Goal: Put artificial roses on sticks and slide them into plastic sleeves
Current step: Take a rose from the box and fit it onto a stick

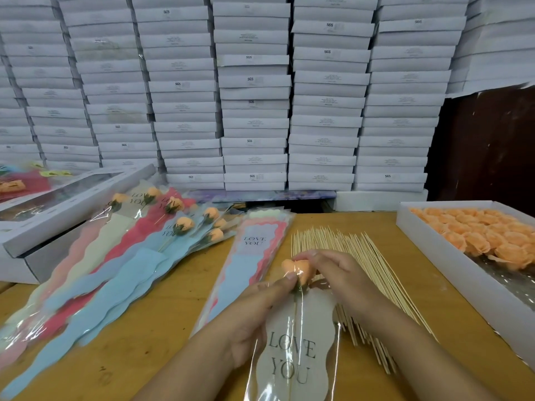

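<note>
An orange artificial rose (298,270) on a thin wooden stick (296,316) sits inside a clear plastic sleeve (292,357) printed "LOVE YOU", held low in the middle of the view. My left hand (254,316) grips the sleeve just under the rose head. My right hand (330,273) pinches the rose head from the right. A spread of bare wooden sticks (373,267) lies on the table behind my right hand. A stack of unfilled sleeves (254,256) lies to the left of the sticks.
A white box (434,235) of orange rose heads (492,235) stands at the right. Several sleeved roses (162,227) lie fanned out at the left, beside flat grey boxes (58,215). A wall of stacked white boxes (254,96) closes the back of the wooden table (144,328).
</note>
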